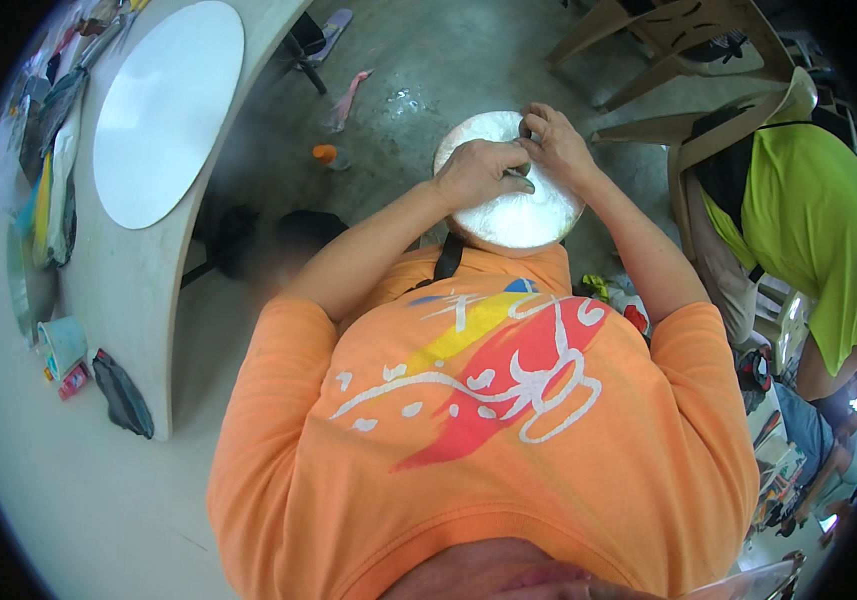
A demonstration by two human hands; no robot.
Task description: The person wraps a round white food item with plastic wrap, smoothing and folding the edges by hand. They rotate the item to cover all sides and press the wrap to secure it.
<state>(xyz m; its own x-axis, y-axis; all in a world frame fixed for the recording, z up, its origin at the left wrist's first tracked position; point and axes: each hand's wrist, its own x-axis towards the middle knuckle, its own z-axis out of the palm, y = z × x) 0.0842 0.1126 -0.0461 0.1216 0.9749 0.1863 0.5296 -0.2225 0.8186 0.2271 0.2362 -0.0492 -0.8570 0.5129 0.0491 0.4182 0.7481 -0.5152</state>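
A round, silvery, shiny disc (523, 225) rests at my lap, below both hands. Over its left part is my left hand (483, 175), with thumb and fingers pinched together. My right hand (556, 145) is at the disc's upper right edge, its fingers curled and closed. The two hands nearly meet. Something small and dark seems to be between the fingertips, but it is too small and covered to name.
On the left a pale table (138, 290) curves past me, bearing a white oval board (170, 115). A bottle with an orange cap (325, 154) and a pink strip (348, 100) lie on the floor. A person in a yellow-green shirt (808, 200) sits at right, near plastic chairs (668, 45).
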